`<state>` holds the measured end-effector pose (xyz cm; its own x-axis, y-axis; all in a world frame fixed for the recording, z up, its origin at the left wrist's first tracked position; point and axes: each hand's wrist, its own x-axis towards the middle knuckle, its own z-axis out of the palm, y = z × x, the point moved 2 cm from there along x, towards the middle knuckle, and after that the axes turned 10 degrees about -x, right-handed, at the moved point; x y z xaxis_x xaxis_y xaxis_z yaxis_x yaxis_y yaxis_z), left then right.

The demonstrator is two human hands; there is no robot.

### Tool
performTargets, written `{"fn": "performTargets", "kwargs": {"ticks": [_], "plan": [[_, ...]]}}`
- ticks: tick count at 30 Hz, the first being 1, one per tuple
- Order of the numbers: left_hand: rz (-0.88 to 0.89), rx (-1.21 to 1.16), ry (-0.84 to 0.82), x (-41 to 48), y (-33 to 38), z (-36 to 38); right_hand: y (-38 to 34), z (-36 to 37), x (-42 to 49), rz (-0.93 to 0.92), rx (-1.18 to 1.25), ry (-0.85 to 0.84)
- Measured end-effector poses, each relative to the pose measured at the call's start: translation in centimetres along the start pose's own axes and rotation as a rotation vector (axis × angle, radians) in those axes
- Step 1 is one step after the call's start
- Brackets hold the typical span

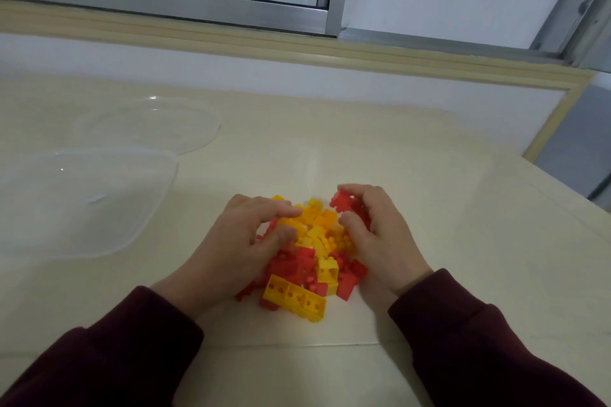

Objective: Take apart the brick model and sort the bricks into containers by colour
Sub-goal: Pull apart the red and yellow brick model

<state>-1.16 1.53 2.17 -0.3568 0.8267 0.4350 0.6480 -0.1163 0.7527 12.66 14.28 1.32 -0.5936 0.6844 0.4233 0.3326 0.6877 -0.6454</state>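
Nearest you, your dark sleeves [109, 363] are coming in from both lower corners, forearms angling inward so that both wrists are meeting at the brick pile [310, 261] in the middle of the worktop [429, 175].

At the pile's near edge a long yellow brick [294, 302] is lying on its side with its hollow underside facing you, touching the red bricks behind it. The rest is sitting as a loose jumble of red and yellow pieces, some looking joined in small clumps, so by my reading the model is only partly broken down.

Your left hand [244, 241] is lying palm down over the left of the pile, its fingers [281, 208] bending over the yellow bricks. Motion blur is hiding whether they are pinching one or only pressing on it, so I cannot tell.

Your right hand [380, 235] is standing on its outer edge at the right of the pile, palm turned inward, its fingers curling round a red chunk [345, 203] at the pile's far right corner, thumb closing in from the near side.

Further off to the left, the near container [82, 205] and, beyond it, the far container [148, 124] are sitting well apart from the pile. Both are clear, and no brick is showing in either, so the sorting seems not yet started; every brick is waiting to be pulled free and sorted.
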Motion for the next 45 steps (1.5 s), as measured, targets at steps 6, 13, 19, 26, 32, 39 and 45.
{"fn": "performTargets", "kwargs": {"ticks": [6, 13, 19, 26, 32, 39, 45], "plan": [[0.176, 0.098, -0.204, -2.9, 2.5, -1.9, -0.3, -0.3, -2.6, 0.069, 0.216, -0.135], [0.287, 0.305, -0.314, -3.6, 2.1, -0.9, -0.3, -0.6, -3.4, -0.022, -0.037, -0.200], [0.141, 0.052, -0.185, -3.2, 1.3, -1.3, 0.8, 0.0, -3.1, 0.183, 0.525, -0.134], [-0.129, -0.354, 0.038, -2.4, 0.5, -1.7, 1.4, 0.2, -1.5, 0.141, 0.258, -0.026], [-0.316, -0.810, 0.171, -1.3, 0.3, -1.9, 0.7, 0.5, -0.1, 0.068, 0.142, 0.031], [-0.276, -0.846, 0.144, -0.9, -0.1, -1.4, -0.4, 1.6, 0.3, 0.003, 0.029, -0.058], [-0.261, -0.810, 0.138, -1.0, 0.0, -1.0, -1.2, 1.6, 0.3, -0.111, -0.145, -0.041]]}}
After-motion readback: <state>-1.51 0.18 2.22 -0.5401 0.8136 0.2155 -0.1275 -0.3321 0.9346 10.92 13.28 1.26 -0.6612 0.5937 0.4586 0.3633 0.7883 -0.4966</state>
